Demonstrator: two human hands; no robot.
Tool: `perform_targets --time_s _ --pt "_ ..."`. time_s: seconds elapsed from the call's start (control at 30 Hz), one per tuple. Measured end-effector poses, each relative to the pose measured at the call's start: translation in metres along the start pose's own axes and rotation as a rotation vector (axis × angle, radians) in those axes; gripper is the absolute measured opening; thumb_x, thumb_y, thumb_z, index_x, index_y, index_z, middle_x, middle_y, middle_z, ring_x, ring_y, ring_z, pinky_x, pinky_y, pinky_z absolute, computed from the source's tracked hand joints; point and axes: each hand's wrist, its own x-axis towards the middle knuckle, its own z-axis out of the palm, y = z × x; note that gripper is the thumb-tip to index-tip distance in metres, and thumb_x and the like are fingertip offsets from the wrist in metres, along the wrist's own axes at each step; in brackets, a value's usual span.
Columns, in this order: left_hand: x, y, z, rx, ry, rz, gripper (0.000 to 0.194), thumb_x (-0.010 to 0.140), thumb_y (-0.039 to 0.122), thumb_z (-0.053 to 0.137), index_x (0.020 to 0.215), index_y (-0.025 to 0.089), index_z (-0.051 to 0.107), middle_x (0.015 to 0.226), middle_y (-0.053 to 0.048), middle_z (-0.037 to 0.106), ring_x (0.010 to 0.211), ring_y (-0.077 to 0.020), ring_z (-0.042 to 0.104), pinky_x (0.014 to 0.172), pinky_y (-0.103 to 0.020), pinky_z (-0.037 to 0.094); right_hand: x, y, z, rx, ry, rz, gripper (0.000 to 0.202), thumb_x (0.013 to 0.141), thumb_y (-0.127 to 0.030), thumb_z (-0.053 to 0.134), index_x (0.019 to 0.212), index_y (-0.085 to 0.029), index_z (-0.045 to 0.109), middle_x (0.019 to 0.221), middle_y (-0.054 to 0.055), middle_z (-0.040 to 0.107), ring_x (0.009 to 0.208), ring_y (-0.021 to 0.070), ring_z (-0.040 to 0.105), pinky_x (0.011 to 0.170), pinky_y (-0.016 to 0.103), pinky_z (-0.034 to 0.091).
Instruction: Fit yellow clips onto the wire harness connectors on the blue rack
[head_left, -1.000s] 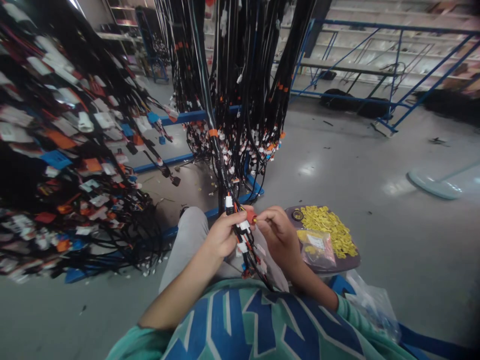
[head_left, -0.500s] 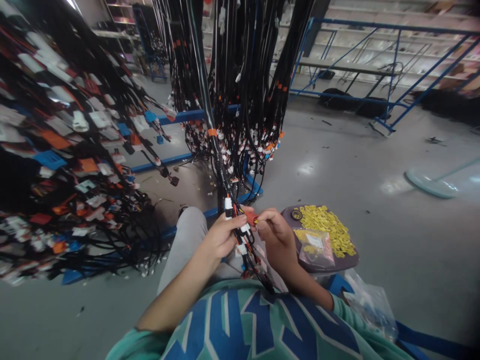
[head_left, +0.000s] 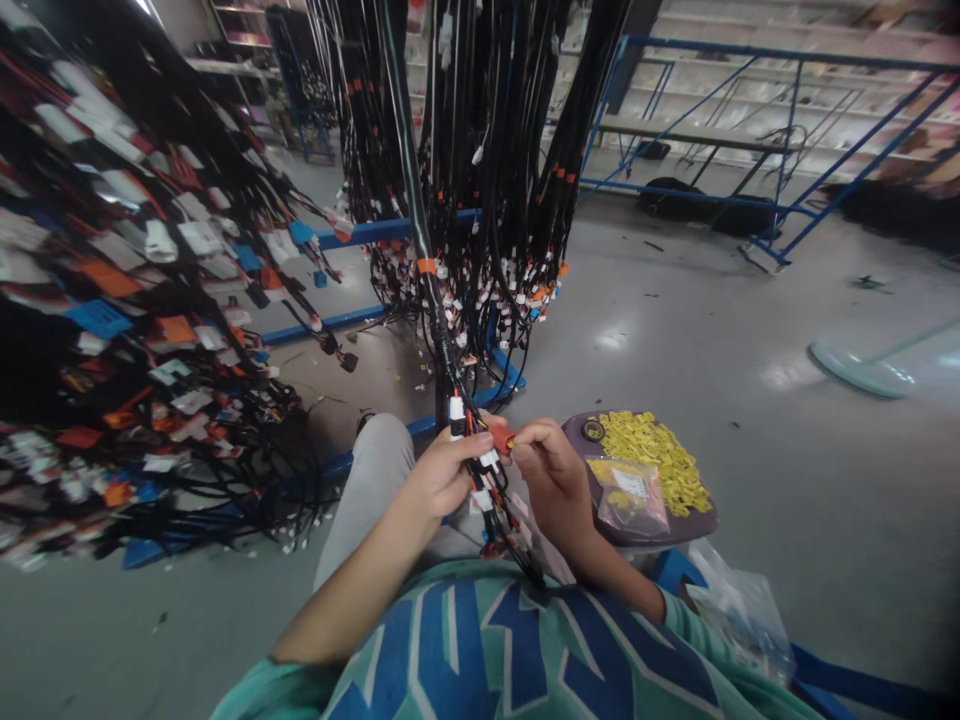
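My left hand [head_left: 450, 470] is closed round a black wire harness [head_left: 439, 320], with its thumb against a red connector [head_left: 501, 438]. My right hand [head_left: 551, 465] pinches at the connector's right end, where a small yellow piece [head_left: 511, 443] shows between the fingertips and the red housing. How deep it sits in the housing cannot be made out. A white connector [head_left: 457, 408] stands just above my left fingers. Further wires and white plugs [head_left: 482, 498] hang below the hands toward my lap.
A dark stool seat [head_left: 652, 530] at my right bears many yellow pieces [head_left: 652, 445], a clear bag [head_left: 634, 495] and a black roll [head_left: 593, 430]. Harness bundles [head_left: 487, 120] hang ahead, others [head_left: 150, 300] on the left. A blue frame [head_left: 795, 120] stands behind.
Both hands stay almost in place at the red connector. The harness above them has shifted very slightly to the right.
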Motion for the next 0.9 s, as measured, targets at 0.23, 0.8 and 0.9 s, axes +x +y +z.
perform_targets --time_s 0.23,0.8,0.9 --pt "-0.001 0.002 0.002 -0.008 -0.026 0.006 0.031 0.049 0.012 0.078 0.076 0.010 0.062 0.062 -0.002 0.066 0.051 -0.0127 0.061 0.051 -0.021 0.052 0.000 0.003 -0.001 0.249 -0.014 0.213 0.017 0.078 -0.022 0.057 0.094 -0.024 0.052 0.075 -0.004 0.053 0.058 0.0084 0.052 0.051 0.021 0.042" --pt "-0.001 0.002 0.000 0.130 -0.001 0.027 0.039 0.049 0.019 0.081 0.081 0.009 0.061 0.059 -0.005 0.064 0.051 -0.0148 0.059 0.048 -0.023 0.047 0.010 0.006 -0.007 0.455 -0.069 0.466 0.019 0.064 -0.034 0.071 0.069 -0.020 0.059 0.065 -0.002 0.057 0.058 0.0113 0.057 0.045 0.023 0.050" --pt "0.001 0.001 0.000 0.122 0.026 0.036 0.034 0.050 0.015 0.079 0.080 0.008 0.062 0.058 -0.005 0.064 0.051 -0.0146 0.059 0.049 -0.023 0.048 0.012 0.010 -0.004 0.474 -0.075 0.499 0.022 0.063 -0.035 0.072 0.070 -0.020 0.058 0.065 -0.002 0.058 0.058 0.0114 0.057 0.047 0.023 0.050"
